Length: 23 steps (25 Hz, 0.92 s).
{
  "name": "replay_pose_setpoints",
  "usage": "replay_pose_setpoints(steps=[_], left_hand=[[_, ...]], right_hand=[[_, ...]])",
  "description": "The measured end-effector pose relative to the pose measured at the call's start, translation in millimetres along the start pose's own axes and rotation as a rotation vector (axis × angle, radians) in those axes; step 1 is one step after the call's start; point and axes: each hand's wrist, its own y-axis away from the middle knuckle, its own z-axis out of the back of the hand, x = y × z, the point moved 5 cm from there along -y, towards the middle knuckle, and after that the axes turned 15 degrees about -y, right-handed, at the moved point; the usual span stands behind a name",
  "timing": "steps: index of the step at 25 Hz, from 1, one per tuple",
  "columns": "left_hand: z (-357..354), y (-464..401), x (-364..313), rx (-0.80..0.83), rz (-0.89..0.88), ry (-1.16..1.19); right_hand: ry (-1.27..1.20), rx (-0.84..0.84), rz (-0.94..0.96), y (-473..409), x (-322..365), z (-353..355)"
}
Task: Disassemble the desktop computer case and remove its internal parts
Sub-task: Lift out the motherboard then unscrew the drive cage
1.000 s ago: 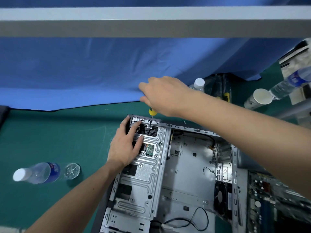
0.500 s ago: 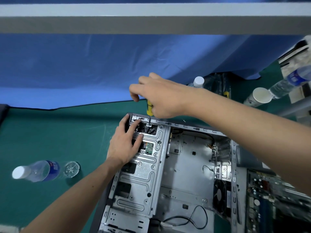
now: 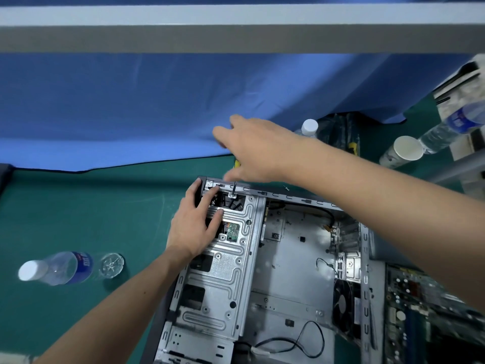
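Head view: the computer case (image 3: 288, 258) lies on its side on the green mat (image 3: 78, 219), side panel off, interior open upward; it occupies the lower centre of the view, with its far corner pointing toward the blue cloth (image 3: 157, 101). Inside, bare grey sheet metal floor, a perforated drive cage (image 3: 225, 271) along the left side, a small green circuit board (image 3: 233, 230) showing through a cage cut-out, a black fan (image 3: 342, 306) at the right wall, loose black cable (image 3: 296, 342) near the bottom. A motherboard (image 3: 425, 311) lies just right of the case. Left hand (image 3: 195, 227) rests on the far end of the drive cage, fingers spread and lying over the cage and case rim, thumb on the outer edge; it grips nothing. Right hand (image 3: 252, 151) reaches across from the right, above the far case rim, fingers curled down round a screwdriver (image 3: 235, 186); only a bit of yellow handle and the dark shaft show, tip set at a tab on the cage top. Hand is motion-blurred. On the mat, left: a water bottle (image 3: 57, 269) lying down. Far right: a paper cup (image 3: 401, 151), more bottles.
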Motion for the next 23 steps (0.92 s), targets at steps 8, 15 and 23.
replay_pose_setpoints(steps=[8, 15, 23], left_hand=[[-1, 0, -1, 0.011, -0.011, -0.005], [-1, -1, 0, 0.012, -0.015, 0.002], [-2, -1, -1, 0.008, -0.020, -0.006]], right_hand=[[-0.100, 0.051, 0.064, 0, 3, 0], [-0.078, 0.041, 0.104, -3, 6, 4], [0.022, -0.021, 0.033, -9, 5, 2]])
